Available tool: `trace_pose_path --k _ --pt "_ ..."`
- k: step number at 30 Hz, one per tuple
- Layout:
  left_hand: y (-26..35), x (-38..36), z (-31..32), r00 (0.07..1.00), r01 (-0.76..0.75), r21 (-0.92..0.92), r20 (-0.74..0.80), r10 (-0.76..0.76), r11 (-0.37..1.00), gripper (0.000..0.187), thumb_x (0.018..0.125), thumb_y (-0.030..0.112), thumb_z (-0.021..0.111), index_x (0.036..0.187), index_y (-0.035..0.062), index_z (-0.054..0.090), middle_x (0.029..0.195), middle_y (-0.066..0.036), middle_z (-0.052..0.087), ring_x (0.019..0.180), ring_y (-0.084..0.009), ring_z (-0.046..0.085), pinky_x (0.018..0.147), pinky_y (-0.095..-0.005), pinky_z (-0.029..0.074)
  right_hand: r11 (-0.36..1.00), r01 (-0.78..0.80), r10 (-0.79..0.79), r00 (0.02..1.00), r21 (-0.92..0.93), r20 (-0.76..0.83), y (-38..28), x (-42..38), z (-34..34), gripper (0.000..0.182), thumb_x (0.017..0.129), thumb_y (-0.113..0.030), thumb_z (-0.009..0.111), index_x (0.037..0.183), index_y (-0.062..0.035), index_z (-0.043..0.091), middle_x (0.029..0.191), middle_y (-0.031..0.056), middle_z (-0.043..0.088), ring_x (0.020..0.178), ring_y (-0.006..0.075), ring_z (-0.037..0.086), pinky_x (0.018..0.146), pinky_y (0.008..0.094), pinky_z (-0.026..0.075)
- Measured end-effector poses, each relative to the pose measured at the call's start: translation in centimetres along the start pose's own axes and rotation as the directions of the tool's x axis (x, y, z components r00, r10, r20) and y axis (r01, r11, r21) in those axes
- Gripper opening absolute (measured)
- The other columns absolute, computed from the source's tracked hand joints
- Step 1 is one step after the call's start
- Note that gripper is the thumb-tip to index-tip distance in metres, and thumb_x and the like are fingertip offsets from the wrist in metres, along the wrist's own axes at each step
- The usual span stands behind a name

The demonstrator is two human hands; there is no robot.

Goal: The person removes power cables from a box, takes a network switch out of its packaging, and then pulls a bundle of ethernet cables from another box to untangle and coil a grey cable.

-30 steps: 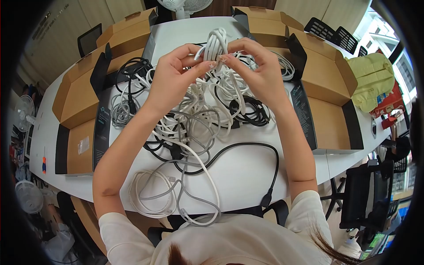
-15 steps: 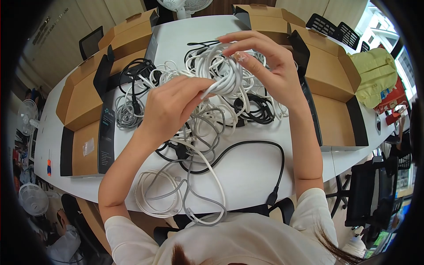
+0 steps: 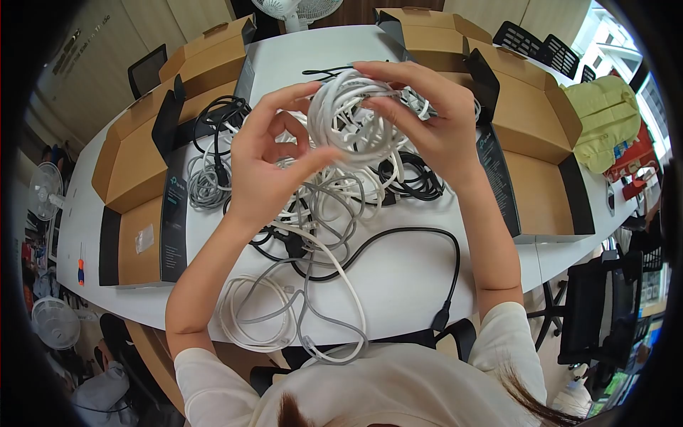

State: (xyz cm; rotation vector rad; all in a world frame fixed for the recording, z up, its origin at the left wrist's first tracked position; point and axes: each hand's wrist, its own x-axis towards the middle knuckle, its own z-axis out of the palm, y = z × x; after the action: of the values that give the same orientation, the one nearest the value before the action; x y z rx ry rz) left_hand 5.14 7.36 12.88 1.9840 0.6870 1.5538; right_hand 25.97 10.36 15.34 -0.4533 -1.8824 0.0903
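Note:
A coil of white cable (image 3: 329, 117) is held up over the table between both of my hands. My right hand (image 3: 437, 117) grips its upper right side, fingers over the top and thumb inside the loop. On the left edge, my left hand (image 3: 267, 149) has thumb and index finger against the coil, its other fingers curled. Beneath lies a tangle of white and grey cables (image 3: 331, 206). A black cable bundle (image 3: 420, 178) is at the right of the pile, and a black power cord (image 3: 398, 229) curves toward the front. Nearer me lies a loose white cable loop (image 3: 231, 313).
Open cardboard boxes stand on both sides, including a left box (image 3: 135, 245) with a small plastic bag (image 3: 144, 238) and a right box (image 3: 537, 192). A screwdriver (image 3: 81, 270) lies at the left table edge. A yellow-green bag (image 3: 605, 121) is at far right.
My left hand has opened from its grip at the coil's lower side and shifted to its left edge. The coil has turned to show more of its loop. My right hand stays on it.

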Motion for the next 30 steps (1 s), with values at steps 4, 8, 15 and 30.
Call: trace_pose_path --k 4,8,15,30 --pt "1.1 0.8 0.4 0.996 -0.025 0.440 -0.063 0.058 0.897 0.038 0.076 0.012 0.074 0.112 0.0060 0.064 0.101 -0.005 0.062 0.075 -0.0096 0.056 0.064 -0.0207 0.049 0.948 0.129 -0.135 0.991 -0.290 -0.001 -0.6 -0.2 0.3 0.032 0.072 -0.014 0.077 0.102 -0.0065 0.070 0.089 0.0070 0.070 0.073 0.0170 0.065 0.063 0.0252 0.051" --pt "-0.1 1.4 -0.5 0.995 -0.083 0.549 -0.004 0.101 0.832 0.029 0.080 0.014 0.068 0.108 0.0036 0.066 0.095 -0.007 0.065 0.080 -0.0127 0.061 0.072 -0.0268 0.050 0.919 0.140 -0.155 0.988 -0.368 -0.011 -0.7 -0.8 0.7 0.022 0.075 -0.016 0.075 0.094 -0.0076 0.069 0.080 0.0047 0.069 0.064 0.0179 0.064 0.056 0.0269 0.049" --pt "-1.1 1.5 -0.6 0.943 0.326 -0.018 0.073 -0.324 0.945 0.028 0.092 0.014 0.056 0.113 -0.0043 0.062 0.096 -0.009 0.067 0.085 -0.0109 0.063 0.074 -0.0242 0.049 0.859 0.190 -0.225 0.974 -0.475 -0.018 -0.1 -0.3 -0.4 0.015 0.079 -0.020 0.072 0.083 -0.0082 0.063 0.070 0.0016 0.066 0.055 0.0179 0.061 0.048 0.0283 0.046" --pt "-1.1 1.6 -0.3 0.823 0.567 -0.288 0.212 -0.526 0.771 0.035 0.089 0.019 0.061 0.120 0.0040 0.053 0.099 -0.011 0.066 0.095 -0.0180 0.065 0.077 -0.0262 0.054 0.745 -0.337 0.552 0.797 0.576 -0.247 0.4 0.4 -2.7 0.024 0.096 -0.021 0.055 0.102 0.0013 0.049 0.071 0.0095 0.064 0.048 0.0128 0.059 0.042 0.0206 0.043"
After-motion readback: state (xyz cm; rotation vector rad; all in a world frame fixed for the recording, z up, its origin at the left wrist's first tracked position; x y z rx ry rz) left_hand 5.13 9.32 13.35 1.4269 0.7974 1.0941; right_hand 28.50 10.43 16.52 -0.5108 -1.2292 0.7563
